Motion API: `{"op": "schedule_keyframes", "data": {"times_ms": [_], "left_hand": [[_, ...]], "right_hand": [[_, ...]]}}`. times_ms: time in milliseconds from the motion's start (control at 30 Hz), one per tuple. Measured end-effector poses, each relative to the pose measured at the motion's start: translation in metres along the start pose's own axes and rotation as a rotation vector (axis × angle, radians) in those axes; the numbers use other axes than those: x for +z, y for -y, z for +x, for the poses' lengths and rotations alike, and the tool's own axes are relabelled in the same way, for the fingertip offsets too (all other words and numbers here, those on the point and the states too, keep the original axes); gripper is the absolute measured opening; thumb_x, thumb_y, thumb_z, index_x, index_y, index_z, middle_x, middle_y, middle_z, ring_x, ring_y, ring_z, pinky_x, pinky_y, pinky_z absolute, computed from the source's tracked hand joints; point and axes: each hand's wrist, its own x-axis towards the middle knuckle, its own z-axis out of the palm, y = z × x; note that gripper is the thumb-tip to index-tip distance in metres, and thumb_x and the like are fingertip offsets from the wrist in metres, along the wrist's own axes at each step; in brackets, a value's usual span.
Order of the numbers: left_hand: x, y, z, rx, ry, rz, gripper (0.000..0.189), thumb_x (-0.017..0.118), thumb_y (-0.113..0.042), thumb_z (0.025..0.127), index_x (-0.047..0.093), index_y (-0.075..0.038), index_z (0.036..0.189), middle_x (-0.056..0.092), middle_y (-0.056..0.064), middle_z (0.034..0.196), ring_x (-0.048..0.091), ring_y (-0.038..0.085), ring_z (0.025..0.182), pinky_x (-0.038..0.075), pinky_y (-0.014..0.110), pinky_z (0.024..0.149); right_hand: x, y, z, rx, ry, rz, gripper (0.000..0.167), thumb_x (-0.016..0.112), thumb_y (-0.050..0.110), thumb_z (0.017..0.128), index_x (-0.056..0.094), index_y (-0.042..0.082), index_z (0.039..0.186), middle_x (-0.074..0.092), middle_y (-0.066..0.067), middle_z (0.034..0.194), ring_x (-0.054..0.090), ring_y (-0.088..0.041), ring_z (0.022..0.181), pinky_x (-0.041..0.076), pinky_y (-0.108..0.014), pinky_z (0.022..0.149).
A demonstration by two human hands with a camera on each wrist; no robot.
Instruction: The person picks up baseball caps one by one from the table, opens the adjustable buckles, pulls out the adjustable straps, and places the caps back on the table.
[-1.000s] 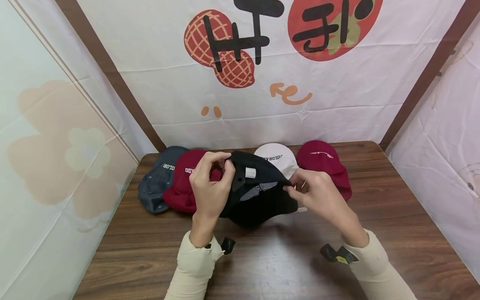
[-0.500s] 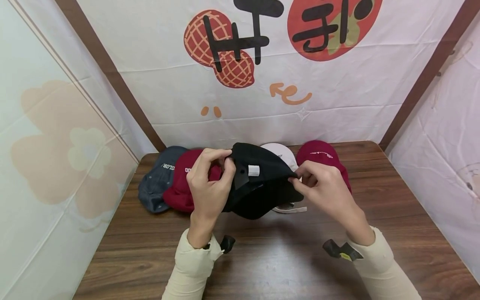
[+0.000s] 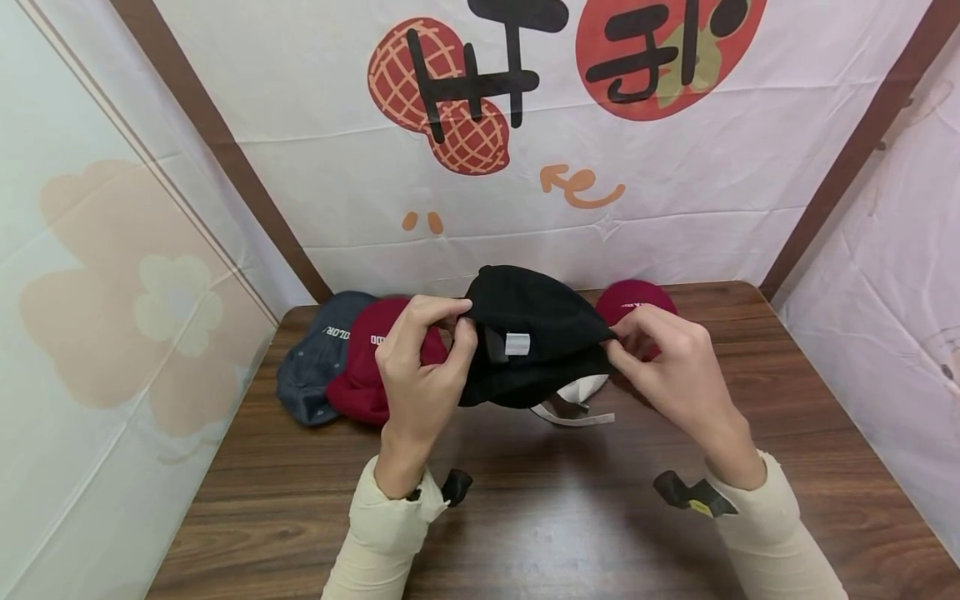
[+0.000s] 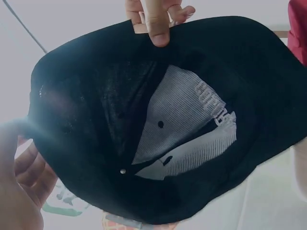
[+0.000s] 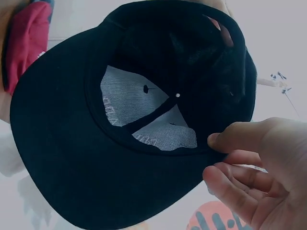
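Observation:
A black baseball cap (image 3: 532,300) is held up above the table between both hands, its opening turned toward me. The left hand (image 3: 420,367) pinches its left edge between thumb and fingers. On the other side, the right hand (image 3: 678,367) pinches the edge between thumb and forefinger. A white label (image 3: 517,344) shows inside. In the right wrist view, the brim, pale mesh lining (image 5: 136,91) and backward lettering are visible. Behind the black cap, a white cap (image 3: 585,389) is mostly hidden, with its strap showing below.
On the wooden table (image 3: 555,508), a dark blue cap (image 3: 315,367) and a dark red cap (image 3: 367,358) overlap at the back left. Another dark red cap (image 3: 633,296) sits at the back right, partly behind the right hand. A printed cloth wall (image 3: 337,200) rises behind the table.
The black cap has risen and tilted back, so its mesh lining no longer shows in the head view and more of the white cap is covered. The right hand has moved up and rightward.

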Motion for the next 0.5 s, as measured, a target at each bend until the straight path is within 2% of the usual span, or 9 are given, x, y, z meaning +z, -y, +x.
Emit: {"op": "schedule_keyframes", "data": {"times_ms": [267,500], "left_hand": [[0.003,0.0,-0.003,0.018,0.033,-0.015,0.016,0.069,0.005,0.091,0.072,0.004,0.107,0.071,0.017,0.09,0.061,0.02,0.072,0.055,0.024,0.072],[0.01,0.002,-0.003,0.019,0.053,-0.025,0.017,0.07,0.008,0.09,0.071,0.004,0.107,0.065,0.014,0.083,0.049,0.017,0.064,0.041,0.023,0.057]], "right_hand": [[-0.007,-0.004,0.001,0.004,-0.063,-0.013,0.018,0.081,-0.011,0.08,0.07,0.001,0.087,0.072,-0.007,0.082,0.06,-0.012,0.07,0.049,-0.011,0.07],[-0.007,-0.01,0.003,0.034,-0.163,0.003,0.017,0.079,-0.015,0.08,0.07,-0.001,0.084,0.073,-0.012,0.083,0.06,-0.012,0.07,0.046,-0.005,0.074]]}}
